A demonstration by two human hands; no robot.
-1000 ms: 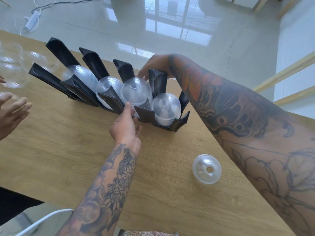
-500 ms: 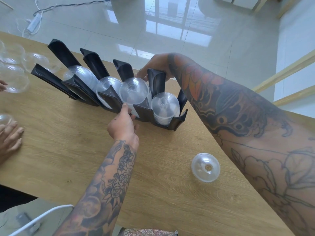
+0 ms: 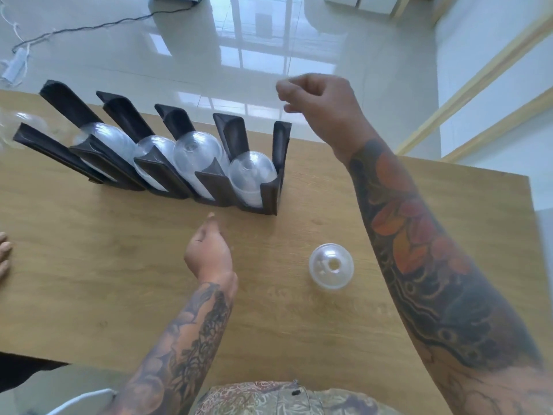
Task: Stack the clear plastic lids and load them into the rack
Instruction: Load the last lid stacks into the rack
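Observation:
A black slotted rack (image 3: 215,187) stands across the far side of the wooden table (image 3: 89,265). Stacks of clear dome lids (image 3: 197,154) fill several of its slots; the leftmost slot looks empty. One loose clear lid (image 3: 331,266) lies dome-up on the table to the right of my left hand. My left hand (image 3: 208,250) hovers just in front of the rack, fingers loosely curled, holding nothing. My right hand (image 3: 320,103) is raised above the rack's right end, fingers half curled, with nothing in it.
Another person's fingers (image 3: 4,253) rest at the table's left edge. More clear lids (image 3: 18,127) lie at the far left behind the rack. The table's right edge (image 3: 535,235) drops to a glossy tiled floor. A cable (image 3: 89,28) runs across that floor.
My left hand has let go of the lid stack and drawn back from the rack. My right hand has lifted off the rack's back and risen. The view has tilted downward.

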